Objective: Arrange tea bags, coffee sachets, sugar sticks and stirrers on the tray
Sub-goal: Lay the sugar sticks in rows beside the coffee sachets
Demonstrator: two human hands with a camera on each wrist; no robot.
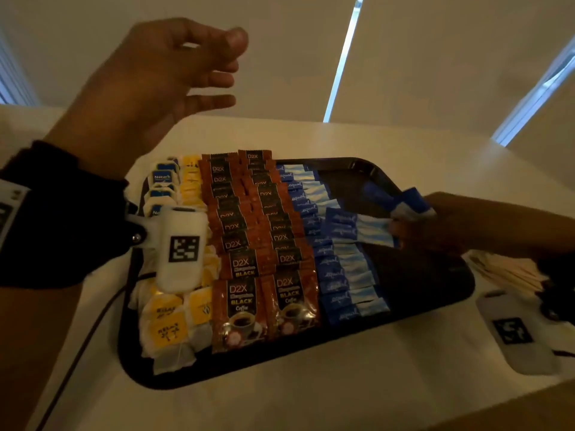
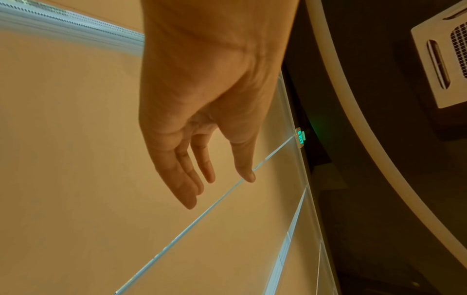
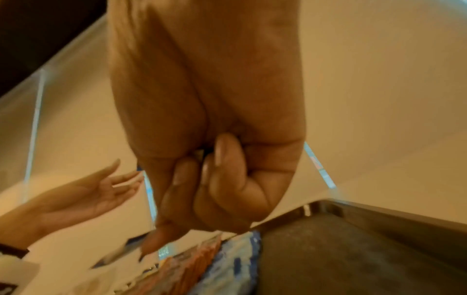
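Observation:
A black tray [image 1: 435, 293] lies on the white table. It carries yellow and blue tea bags [image 1: 169, 321] on its left, two columns of brown coffee sachets [image 1: 242, 309] in the middle, and a column of blue sugar sticks [image 1: 345, 275] beside them. My right hand [image 1: 413, 225] reaches in from the right and grips a few blue sugar sticks [image 1: 401, 202] above the tray's bare right part, its fingers [image 3: 227, 179] curled. My left hand [image 1: 174, 76] hovers high over the tray's far left, empty, its fingers [image 2: 187, 175] spread. Wooden stirrers [image 1: 510, 273] lie right of the tray.
The tray's dark right side [image 3: 353, 255] holds nothing. Wrist cameras with square markers hang by my left wrist [image 1: 182, 247] and on the table at right [image 1: 516, 334]. A cable [image 1: 77, 353] runs along the tray's left edge. The table's front edge [image 1: 466, 409] is near.

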